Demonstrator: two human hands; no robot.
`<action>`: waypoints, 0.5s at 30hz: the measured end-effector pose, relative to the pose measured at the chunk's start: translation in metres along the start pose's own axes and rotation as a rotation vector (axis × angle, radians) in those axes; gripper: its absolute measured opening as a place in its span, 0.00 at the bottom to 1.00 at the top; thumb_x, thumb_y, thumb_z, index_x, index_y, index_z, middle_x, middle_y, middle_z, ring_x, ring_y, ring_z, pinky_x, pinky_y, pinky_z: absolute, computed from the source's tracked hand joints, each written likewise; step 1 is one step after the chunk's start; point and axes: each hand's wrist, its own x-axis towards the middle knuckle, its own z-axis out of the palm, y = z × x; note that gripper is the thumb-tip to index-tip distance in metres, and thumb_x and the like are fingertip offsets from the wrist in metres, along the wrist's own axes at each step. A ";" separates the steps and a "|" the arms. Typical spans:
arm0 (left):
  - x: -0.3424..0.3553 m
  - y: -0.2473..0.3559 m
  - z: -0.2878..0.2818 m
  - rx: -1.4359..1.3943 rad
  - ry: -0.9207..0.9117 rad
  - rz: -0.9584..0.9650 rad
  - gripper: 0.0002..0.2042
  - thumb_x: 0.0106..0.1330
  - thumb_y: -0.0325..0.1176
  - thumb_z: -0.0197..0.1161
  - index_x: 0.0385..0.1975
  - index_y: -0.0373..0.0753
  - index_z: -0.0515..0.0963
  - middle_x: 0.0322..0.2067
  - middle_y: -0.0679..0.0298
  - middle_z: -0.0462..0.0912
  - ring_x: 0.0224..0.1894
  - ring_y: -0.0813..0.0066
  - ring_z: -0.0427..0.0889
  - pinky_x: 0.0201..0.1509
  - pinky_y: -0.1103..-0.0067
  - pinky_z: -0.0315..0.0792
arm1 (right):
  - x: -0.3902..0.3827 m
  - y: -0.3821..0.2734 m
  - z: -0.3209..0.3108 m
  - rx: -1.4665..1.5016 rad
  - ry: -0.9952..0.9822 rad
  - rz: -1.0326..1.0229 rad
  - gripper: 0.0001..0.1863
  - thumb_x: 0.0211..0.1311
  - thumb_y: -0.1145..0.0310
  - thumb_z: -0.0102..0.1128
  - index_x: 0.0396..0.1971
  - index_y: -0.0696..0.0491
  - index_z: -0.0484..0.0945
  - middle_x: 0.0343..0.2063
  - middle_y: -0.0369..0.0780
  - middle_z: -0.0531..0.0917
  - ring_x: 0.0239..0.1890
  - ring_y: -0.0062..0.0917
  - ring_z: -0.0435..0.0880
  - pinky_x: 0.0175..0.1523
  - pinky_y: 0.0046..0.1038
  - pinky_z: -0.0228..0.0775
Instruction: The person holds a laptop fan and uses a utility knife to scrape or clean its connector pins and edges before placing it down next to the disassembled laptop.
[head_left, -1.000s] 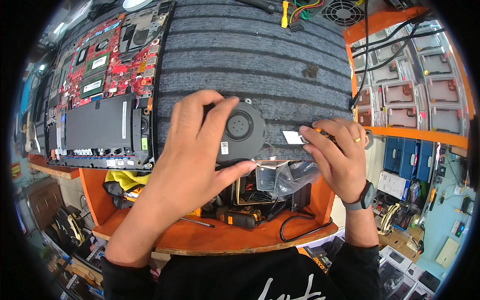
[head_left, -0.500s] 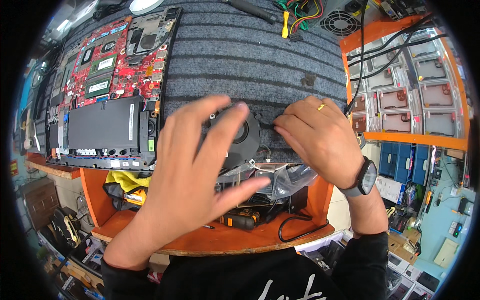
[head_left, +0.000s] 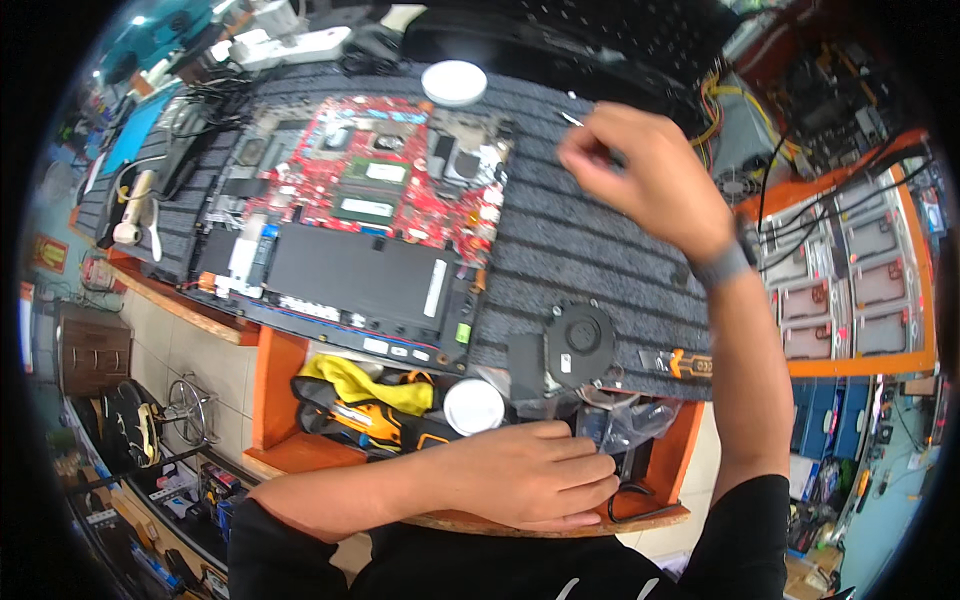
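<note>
My right hand (head_left: 645,170) is at the far side of the striped grey mat (head_left: 590,240). Its fingers are closed around what looks like a screwdriver (head_left: 571,118); only a thin metal shaft shows, the handle being mostly inside the hand. Low in the view, my left hand (head_left: 540,473) lies palm down over the open orange drawer (head_left: 277,385), fingers stretched out and holding nothing. A black cooling fan (head_left: 583,342) rests at the mat's near edge, beyond that hand. To the left sits an opened laptop with a red circuit board (head_left: 350,175) and a wide black battery (head_left: 350,275).
A round white lid (head_left: 454,83) stands behind the laptop, and another white round lid (head_left: 473,407) is at the drawer. The drawer holds a yellow cloth (head_left: 375,385) and clear plastic bags (head_left: 640,425). Boxed parts (head_left: 880,285) fill an orange-framed case at right.
My right hand has moved from beside the fan to the far side and taken hold of the screwdriver. My left hand has left the fan and dropped over the drawer. The view has shifted.
</note>
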 end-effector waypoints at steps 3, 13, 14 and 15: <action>0.002 -0.007 0.003 0.005 0.003 0.042 0.16 0.71 0.44 0.69 0.48 0.38 0.82 0.42 0.66 0.81 0.40 0.73 0.82 0.43 0.76 0.73 | 0.085 0.036 0.028 -0.073 0.059 0.002 0.11 0.64 0.65 0.67 0.37 0.58 0.87 0.36 0.47 0.89 0.39 0.43 0.89 0.47 0.39 0.82; -0.008 -0.018 -0.001 0.023 0.001 0.024 0.17 0.75 0.45 0.61 0.51 0.38 0.82 0.43 0.64 0.81 0.43 0.71 0.82 0.45 0.75 0.73 | 0.180 0.088 0.103 -0.309 -0.310 0.184 0.12 0.64 0.64 0.65 0.40 0.54 0.90 0.39 0.49 0.91 0.42 0.43 0.91 0.51 0.40 0.83; -0.009 -0.016 -0.001 0.031 -0.001 0.018 0.17 0.75 0.45 0.61 0.50 0.38 0.82 0.43 0.64 0.81 0.43 0.71 0.82 0.44 0.75 0.72 | 0.182 0.086 0.103 -0.302 -0.323 0.190 0.11 0.64 0.64 0.64 0.39 0.53 0.91 0.39 0.49 0.91 0.42 0.44 0.91 0.51 0.41 0.83; -0.009 -0.016 -0.001 0.038 -0.004 0.015 0.17 0.75 0.46 0.61 0.50 0.38 0.83 0.43 0.64 0.81 0.44 0.71 0.82 0.44 0.75 0.72 | 0.182 0.085 0.102 -0.297 -0.335 0.198 0.11 0.63 0.65 0.64 0.38 0.51 0.91 0.40 0.49 0.91 0.42 0.45 0.91 0.51 0.42 0.83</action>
